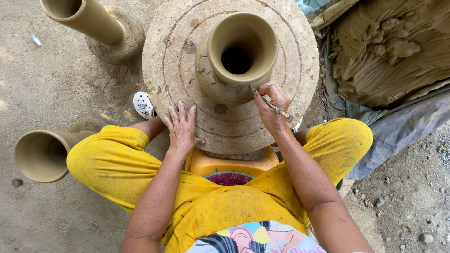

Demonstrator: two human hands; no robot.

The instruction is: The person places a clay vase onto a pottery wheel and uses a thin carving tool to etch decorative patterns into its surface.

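Note:
An unfired clay vase [236,56] with a wide flared mouth stands on a round stone-like wheel [178,56]. Carved crackle lines cover its bulb. My right hand [272,105] grips a thin carving tool [272,104] whose tip touches the vase's near side below the neck. Spread flat with its fingers apart, my left hand [182,129] rests on the wheel's near rim. I sit behind the wheel in yellow trousers, knees spread to either side.
Two more clay vases stand on the dirt floor: one [98,28] at the far left, one [44,152] beside my left knee. A big lump of wet clay [393,47] lies on grey sheeting at the right. A yellow stool [229,164] sits beneath the wheel.

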